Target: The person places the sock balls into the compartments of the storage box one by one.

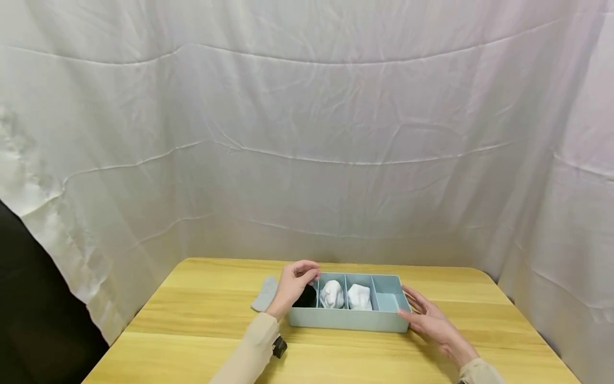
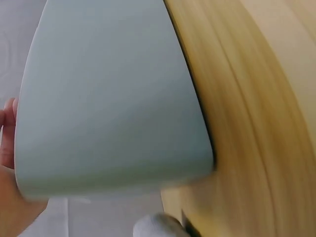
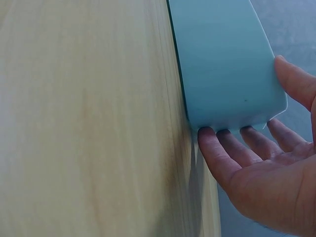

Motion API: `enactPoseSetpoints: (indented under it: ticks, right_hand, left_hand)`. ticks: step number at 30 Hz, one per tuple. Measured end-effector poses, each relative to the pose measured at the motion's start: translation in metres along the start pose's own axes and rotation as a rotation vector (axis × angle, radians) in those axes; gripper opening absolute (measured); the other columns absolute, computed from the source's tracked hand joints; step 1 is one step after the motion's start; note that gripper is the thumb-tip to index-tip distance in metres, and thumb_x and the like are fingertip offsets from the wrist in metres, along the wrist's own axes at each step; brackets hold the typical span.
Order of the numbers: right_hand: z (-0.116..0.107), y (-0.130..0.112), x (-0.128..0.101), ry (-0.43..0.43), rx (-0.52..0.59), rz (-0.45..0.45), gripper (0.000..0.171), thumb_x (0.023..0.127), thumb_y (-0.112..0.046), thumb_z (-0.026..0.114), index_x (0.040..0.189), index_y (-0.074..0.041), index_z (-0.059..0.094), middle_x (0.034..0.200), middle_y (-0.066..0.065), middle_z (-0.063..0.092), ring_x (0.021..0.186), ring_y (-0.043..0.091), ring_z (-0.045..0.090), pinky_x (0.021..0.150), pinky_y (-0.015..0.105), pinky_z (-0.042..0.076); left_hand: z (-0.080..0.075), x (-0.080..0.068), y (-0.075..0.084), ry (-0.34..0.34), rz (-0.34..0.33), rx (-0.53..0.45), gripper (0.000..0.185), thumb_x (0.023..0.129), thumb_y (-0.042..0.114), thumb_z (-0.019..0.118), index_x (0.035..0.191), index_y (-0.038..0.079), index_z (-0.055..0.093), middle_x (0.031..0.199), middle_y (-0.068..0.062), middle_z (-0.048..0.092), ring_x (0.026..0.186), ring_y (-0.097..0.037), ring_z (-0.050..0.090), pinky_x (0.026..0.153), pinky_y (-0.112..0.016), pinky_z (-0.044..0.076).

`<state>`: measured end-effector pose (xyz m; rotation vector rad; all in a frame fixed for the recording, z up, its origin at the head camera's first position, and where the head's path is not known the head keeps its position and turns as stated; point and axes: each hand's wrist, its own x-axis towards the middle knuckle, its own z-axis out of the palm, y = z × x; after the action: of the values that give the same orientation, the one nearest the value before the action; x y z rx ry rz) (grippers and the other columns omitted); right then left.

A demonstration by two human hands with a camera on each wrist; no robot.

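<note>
Fingers of the left hand (image 1: 293, 284) curl over the blue divided box (image 1: 345, 319) at its 9 o'clock end; the right hand (image 1: 428, 318) lies flat-fingered against the 3 o'clock end. Box sits mid-counter (image 1: 192, 330), two white rolls (image 1: 332, 294) inside, a grey sock (image 1: 265, 294) at 9 o'clock. Steadying step, I judge; next calls for an even two-handed hold.

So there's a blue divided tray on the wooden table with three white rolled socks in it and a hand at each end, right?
Not quite: the head view shows two white rolled socks in the blue divided tray, not three. The rest holds: left hand and right hand at its ends.
</note>
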<state>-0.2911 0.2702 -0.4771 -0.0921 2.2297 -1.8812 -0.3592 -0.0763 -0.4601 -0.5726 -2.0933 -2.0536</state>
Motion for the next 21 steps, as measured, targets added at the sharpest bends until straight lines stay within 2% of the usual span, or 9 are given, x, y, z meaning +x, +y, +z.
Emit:
enactPoseSetpoints:
  ticks: [4, 9, 15, 21]
  right_hand:
    - [0.001, 0.000, 0.000, 0.005, 0.005, 0.007, 0.079, 0.095, -0.017, 0.064, 0.158, -0.012, 0.016, 0.162, 0.025, 0.007, 0.147, 0.045, 0.014, 0.111, 0.056, 0.034]
    - [0.001, 0.000, -0.001, 0.006, 0.008, 0.004, 0.079, 0.095, -0.016, 0.064, 0.158, -0.011, 0.016, 0.162, 0.026, 0.007, 0.147, 0.046, 0.013, 0.111, 0.057, 0.033]
    - [0.000, -0.001, 0.000, 0.013, 0.003, 0.004, 0.079, 0.095, -0.018, 0.065, 0.158, -0.012, 0.017, 0.162, 0.025, 0.007, 0.147, 0.045, 0.015, 0.111, 0.056, 0.034]
    - [-0.002, -0.004, -0.001, 0.015, -0.004, -0.004, 0.078, 0.096, -0.015, 0.064, 0.157, -0.011, 0.017, 0.162, 0.026, 0.007, 0.147, 0.045, 0.013, 0.111, 0.058, 0.032]
  left_hand:
    - [-0.012, -0.003, 0.000, 0.013, -0.020, -0.012, 0.015, 0.093, 0.007, 0.066, 0.104, 0.000, 0.072, 0.101, -0.034, 0.068, 0.084, -0.030, 0.070, 0.068, -0.024, 0.055]
    - [-0.031, -0.005, -0.002, 0.016, -0.010, 0.027, 0.018, 0.091, 0.011, 0.069, 0.105, 0.000, 0.072, 0.101, -0.030, 0.070, 0.085, -0.032, 0.070, 0.068, -0.026, 0.056]
    - [-0.056, -0.002, -0.001, 0.016, -0.055, 0.101, 0.020, 0.088, 0.010, 0.073, 0.108, 0.004, 0.073, 0.105, -0.020, 0.072, 0.084, -0.015, 0.068, 0.072, -0.026, 0.055]
    - [-0.075, -0.002, -0.001, -0.034, -0.093, 0.145, 0.028, 0.087, 0.004, 0.072, 0.115, 0.003, 0.070, 0.118, -0.026, 0.067, 0.101, -0.025, 0.068, 0.079, -0.024, 0.055]
